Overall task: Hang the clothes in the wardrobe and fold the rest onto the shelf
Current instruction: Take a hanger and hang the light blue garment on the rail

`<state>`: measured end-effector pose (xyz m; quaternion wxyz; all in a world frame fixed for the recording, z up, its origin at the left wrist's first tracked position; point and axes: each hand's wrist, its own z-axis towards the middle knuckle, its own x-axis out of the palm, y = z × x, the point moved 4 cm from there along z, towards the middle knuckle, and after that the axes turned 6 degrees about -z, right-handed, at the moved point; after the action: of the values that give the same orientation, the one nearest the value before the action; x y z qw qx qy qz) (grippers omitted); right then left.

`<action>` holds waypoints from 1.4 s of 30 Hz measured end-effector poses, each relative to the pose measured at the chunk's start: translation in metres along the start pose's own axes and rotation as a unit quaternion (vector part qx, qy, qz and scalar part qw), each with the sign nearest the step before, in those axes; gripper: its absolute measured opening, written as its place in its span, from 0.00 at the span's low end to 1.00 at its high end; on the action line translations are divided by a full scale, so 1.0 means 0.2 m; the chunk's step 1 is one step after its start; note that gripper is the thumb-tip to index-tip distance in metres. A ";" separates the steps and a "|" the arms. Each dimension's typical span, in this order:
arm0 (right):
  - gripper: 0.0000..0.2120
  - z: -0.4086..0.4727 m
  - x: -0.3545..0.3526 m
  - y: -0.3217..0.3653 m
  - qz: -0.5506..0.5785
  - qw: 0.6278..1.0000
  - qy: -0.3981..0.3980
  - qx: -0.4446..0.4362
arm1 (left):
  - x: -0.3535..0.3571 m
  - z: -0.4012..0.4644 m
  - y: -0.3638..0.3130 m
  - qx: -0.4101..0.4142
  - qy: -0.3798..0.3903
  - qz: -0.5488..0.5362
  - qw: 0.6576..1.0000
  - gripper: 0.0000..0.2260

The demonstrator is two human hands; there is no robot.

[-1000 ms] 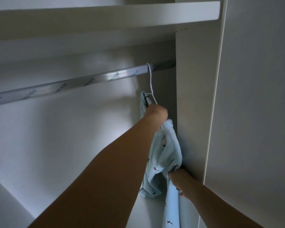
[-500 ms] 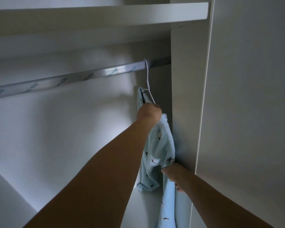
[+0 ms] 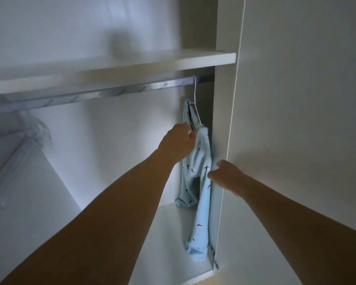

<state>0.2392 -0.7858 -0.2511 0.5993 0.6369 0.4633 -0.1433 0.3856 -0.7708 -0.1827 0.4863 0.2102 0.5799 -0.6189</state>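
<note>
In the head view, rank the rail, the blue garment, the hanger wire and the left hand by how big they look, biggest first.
1. Rail, spanning most of the wardrobe.
2. Blue garment.
3. Left hand, though it is nearer the camera, so this is unsure.
4. Hanger wire, thin, its lower part hidden in the cloth.

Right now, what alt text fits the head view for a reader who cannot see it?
A light blue patterned garment hangs on a white hanger at the right end of a wardrobe rail. The left hand holds its top, and the right hand touches its side, under a white shelf.
</note>
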 end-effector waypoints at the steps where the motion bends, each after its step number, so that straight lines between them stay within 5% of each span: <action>1: 0.20 -0.09 -0.06 0.02 -0.014 1.000 -0.009 -0.009 | -0.05 -0.09 -0.04 0.004 0.002 0.013 1.000 0.18; 9: 0.27 -0.92 -0.48 0.12 -0.133 0.984 -0.068 -0.102 | -0.48 -0.75 -0.40 0.103 -0.034 0.121 0.987 0.17; 14: 0.29 -1.29 -0.50 0.06 -0.166 0.975 -0.098 -0.108 | -0.45 -1.07 -0.53 0.168 0.003 0.124 0.978 0.18; 25: 0.28 -1.60 -0.38 -0.13 -0.134 0.981 -0.138 0.020 | -0.24 -1.18 -0.47 0.284 0.122 0.162 0.937 0.17; 42: 0.27 -2.59 -0.61 -0.49 -0.145 0.949 -0.226 0.164 | -0.24 -1.75 -1.23 0.417 0.137 0.074 0.896 0.18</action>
<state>-0.0931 -0.3876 -0.0993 0.5479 0.6033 0.3736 -0.4431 0.0922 -0.4675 -0.1011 0.3138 0.5185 0.3127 -0.7313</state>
